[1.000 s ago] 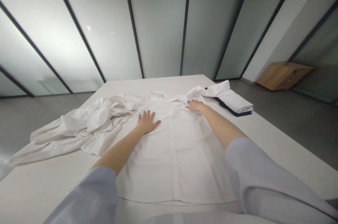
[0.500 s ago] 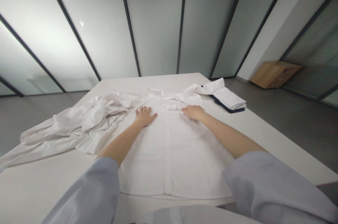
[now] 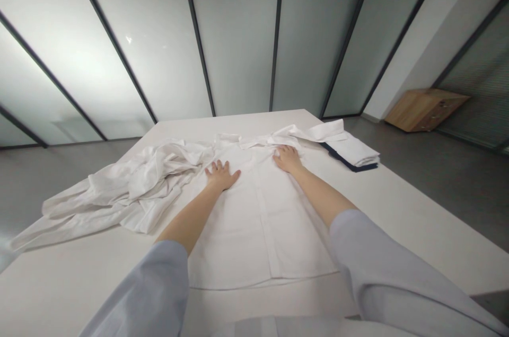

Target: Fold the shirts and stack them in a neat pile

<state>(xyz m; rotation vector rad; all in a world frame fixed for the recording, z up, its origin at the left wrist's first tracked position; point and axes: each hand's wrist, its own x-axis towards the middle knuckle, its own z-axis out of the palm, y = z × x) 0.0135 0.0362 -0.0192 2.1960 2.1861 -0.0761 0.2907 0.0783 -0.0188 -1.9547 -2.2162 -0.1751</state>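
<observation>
A white shirt (image 3: 246, 220) lies spread on the white table, its button strip running down the middle and its hem toward me. My left hand (image 3: 221, 175) rests flat on the shirt's upper left part with fingers spread. On the upper right part lies my right hand (image 3: 288, 159), palm down, fingers stretched out over the cloth. The shirt's collar end is beyond my hands, and one sleeve reaches out to the far right. Neither hand grips anything that I can see.
Crumpled white garments (image 3: 147, 183) lie heaped on the left of the table (image 3: 397, 231). A folded white stack with a dark navy layer beneath (image 3: 353, 151) sits at the far right. A wooden cabinet (image 3: 423, 109) stands on the floor beyond, near frosted glass panels (image 3: 238, 35).
My right hand has moved a little farther away and flattened on the shirt. The hem has shifted away from me on the right, and the button strip now slants. My left hand stays in place.
</observation>
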